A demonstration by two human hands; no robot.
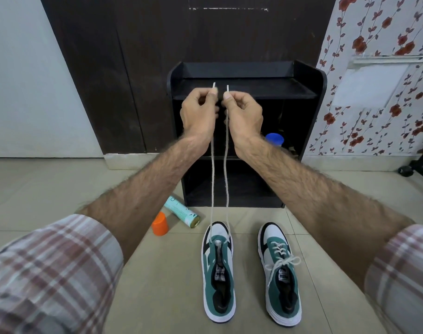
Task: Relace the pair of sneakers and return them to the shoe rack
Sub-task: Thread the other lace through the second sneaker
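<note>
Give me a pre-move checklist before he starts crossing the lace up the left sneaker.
1. Both lace ends pinched, one by the left hand, one by the right hand: ok.
2. Ends level at the tips of the lace: ok, nearly even.
3. Lace through the bottom eyelets of the left sneaker: ok.
4. Upper eyelets laced: not ok, bare.
5. Right sneaker laced and tied: ok.
6. Top shelf of the shoe rack free: ok.

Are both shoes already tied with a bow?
No, only the right shoe has a bow; the left shoe's lace ends are held up by the left hand and right hand.
</note>
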